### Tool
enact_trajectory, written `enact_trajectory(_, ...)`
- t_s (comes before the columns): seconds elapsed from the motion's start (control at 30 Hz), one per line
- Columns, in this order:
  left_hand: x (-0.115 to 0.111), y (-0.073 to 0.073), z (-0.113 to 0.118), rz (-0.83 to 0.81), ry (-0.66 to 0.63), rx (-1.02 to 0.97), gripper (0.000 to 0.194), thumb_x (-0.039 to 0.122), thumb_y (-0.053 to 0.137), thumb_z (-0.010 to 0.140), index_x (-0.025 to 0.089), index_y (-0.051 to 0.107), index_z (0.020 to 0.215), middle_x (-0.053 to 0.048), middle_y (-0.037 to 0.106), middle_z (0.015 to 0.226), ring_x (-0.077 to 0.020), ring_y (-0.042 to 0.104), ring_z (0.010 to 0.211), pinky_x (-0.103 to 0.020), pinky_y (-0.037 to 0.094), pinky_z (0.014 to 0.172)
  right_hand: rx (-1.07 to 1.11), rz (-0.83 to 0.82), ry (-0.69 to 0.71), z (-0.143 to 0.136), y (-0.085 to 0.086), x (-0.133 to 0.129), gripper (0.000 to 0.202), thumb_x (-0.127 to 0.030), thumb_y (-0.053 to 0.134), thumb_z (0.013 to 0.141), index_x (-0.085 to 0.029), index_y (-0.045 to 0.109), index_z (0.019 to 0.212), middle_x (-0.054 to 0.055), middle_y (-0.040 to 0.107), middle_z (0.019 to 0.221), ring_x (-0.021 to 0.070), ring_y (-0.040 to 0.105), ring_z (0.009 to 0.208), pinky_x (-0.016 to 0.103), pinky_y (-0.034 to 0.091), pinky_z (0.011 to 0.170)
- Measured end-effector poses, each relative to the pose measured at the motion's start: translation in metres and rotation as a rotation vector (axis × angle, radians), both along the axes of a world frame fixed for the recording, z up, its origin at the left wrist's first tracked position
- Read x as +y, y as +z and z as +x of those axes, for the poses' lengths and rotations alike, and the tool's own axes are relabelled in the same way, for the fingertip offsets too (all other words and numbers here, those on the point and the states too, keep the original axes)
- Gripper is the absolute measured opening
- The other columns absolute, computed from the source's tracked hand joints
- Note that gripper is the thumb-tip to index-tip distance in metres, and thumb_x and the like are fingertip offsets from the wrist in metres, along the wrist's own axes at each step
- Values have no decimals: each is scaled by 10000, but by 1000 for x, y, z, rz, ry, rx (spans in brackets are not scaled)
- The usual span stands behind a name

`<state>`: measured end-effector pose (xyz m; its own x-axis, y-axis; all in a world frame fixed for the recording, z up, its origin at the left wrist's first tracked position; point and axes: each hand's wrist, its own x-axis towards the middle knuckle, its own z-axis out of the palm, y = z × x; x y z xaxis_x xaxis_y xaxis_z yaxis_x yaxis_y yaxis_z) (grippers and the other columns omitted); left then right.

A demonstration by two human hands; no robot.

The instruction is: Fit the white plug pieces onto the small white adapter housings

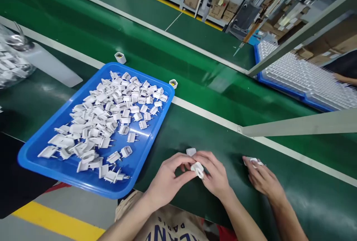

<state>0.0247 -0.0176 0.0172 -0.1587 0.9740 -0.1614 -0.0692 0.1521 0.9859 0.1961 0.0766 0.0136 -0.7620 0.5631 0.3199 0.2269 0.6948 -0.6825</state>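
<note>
In the head view, my left hand (166,179) and my right hand (214,176) meet above the green work surface. Thumbs and fingers of both pinch a small white plug piece (197,169) between them; its pins are partly hidden. Just beyond my fingertips sits a white plug housing (191,151). To the left, a blue tray (150,146) holds a heap of white two-pin plug pieces (103,111). Their narrow metal pins point in various directions.
At right, a co-worker's hand (263,177) holds small white pieces. Two open housings (120,58) stand beyond the tray, on the green belt (139,49). A metal frame post (301,124) crosses at right. An electric screwdriver (249,32) hangs beyond, near another blue tray (295,92).
</note>
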Motion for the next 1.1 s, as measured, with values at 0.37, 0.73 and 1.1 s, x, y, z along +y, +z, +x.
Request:
enact_trajectory(0.37,10,-39,18,95,45,822,411,66,385,985,201,535,1343,-132,574,1315,-283,553,1157,-458,477,974,124,-614,-292,7,-26,-25,335,-246,598,971,-281,556,1301,59,622,1065,178,664,776,319,620,688)
enact_trajectory(0.73,32,-46,9,191,-208,987,264,283,555,1035,185,584,1279,-91,682,1138,-249,612,978,-394,463,855,387,-854,-410,25,-17,-11,314,-417,617,996,-276,639,1275,89,632,1090,216,649,880,402,608,780)
enact_trajectory(1.1,41,-55,4,175,-50,984,381,380,619,1010,178,575,1329,-128,607,1222,-271,571,1053,-403,455,875,234,-576,-663,23,-46,-13,258,-413,809,849,-238,745,1027,81,755,1004,256,726,918,424,615,844)
